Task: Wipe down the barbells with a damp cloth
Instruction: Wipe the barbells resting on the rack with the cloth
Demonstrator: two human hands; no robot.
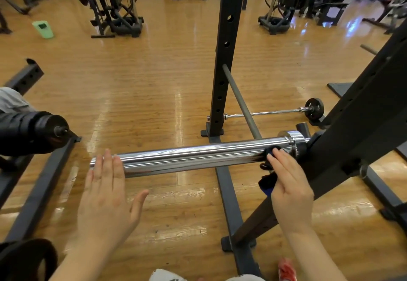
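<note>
Far left, a black rubber-capped bar end [55, 130] jutting in over the dark steel floor rail [39, 184]. Next, left hand [105, 195], flat and straight-fingered, fingertips laid against the free end of the polished chrome barbell sleeve [193, 157], gripping nothing. Sleeve lying level, long axis running left to right across the view, from the free end under the left hand to the chrome collar [296, 142] seated in the black perforated rack upright [356, 126]. Behind, a second thin steel barbell with a small black plate [315, 109] on the glossy wooden floor [154, 71]. Right hand [290, 184] at the collar end, pressing a dark blue-black cloth [267, 185] onto the sleeve; fingers seemingly near straight, though cloth and angle hide the grip, so hard to call. Whole bare length of chrome lying leftward of the cloth, so likely a sweep along the axis toward the steadying left hand.
</note>
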